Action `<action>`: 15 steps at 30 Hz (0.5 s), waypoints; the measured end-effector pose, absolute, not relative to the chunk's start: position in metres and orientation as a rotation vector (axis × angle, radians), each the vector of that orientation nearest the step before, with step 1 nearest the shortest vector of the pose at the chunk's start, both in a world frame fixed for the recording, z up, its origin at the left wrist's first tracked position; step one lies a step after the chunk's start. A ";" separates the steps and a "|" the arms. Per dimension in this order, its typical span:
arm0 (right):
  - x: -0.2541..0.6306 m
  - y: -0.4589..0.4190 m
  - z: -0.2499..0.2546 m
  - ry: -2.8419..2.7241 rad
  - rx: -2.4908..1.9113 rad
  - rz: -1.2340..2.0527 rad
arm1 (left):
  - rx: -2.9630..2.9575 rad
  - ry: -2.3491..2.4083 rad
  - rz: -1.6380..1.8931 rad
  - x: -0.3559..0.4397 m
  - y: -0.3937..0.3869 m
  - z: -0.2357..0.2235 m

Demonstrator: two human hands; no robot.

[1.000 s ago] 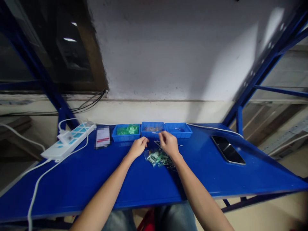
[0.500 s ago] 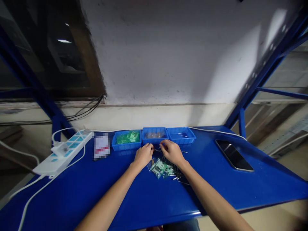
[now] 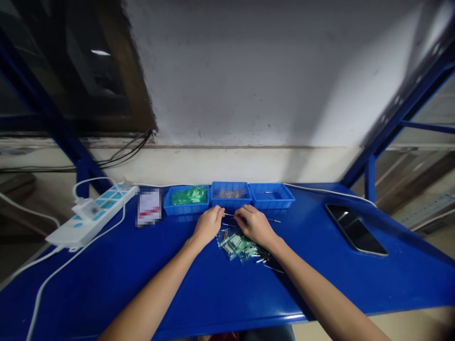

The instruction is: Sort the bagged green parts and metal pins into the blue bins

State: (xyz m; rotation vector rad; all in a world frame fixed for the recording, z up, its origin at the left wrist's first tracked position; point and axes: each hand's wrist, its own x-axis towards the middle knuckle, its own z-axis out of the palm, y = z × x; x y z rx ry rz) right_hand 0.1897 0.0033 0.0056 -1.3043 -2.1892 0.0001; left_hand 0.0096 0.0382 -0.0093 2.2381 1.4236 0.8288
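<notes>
My left hand (image 3: 209,225) is closed in a pinch, its fingertips at the left end of a thin metal rod (image 3: 229,215). My right hand (image 3: 255,224) has its fingers curled around the same rod, which appears to come out on its far side. Another thin rod (image 3: 228,225) lies on the table below the gap between the hands. Just under my right hand is a pile of small clear packets (image 3: 237,243) with pale green pieces, and loose thin metal parts (image 3: 263,258) lie beside it, partly hidden by my right wrist.
Three blue trays line the back: one with green packets (image 3: 185,195), one with clear packets (image 3: 231,194), one with a few thin pieces (image 3: 291,199). A white power strip (image 3: 80,232) with cables and a blurred card (image 3: 148,208) lie left; a phone (image 3: 355,229) lies right.
Both hands are a little farther apart, and the rod now shows as a straight line between them. A rod lying below them has come into sight. The whole view has shifted slightly.
</notes>
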 end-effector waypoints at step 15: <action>0.187 -0.006 0.008 -2.106 -1.263 0.164 | 2.165 1.153 1.088 0.007 0.030 -0.005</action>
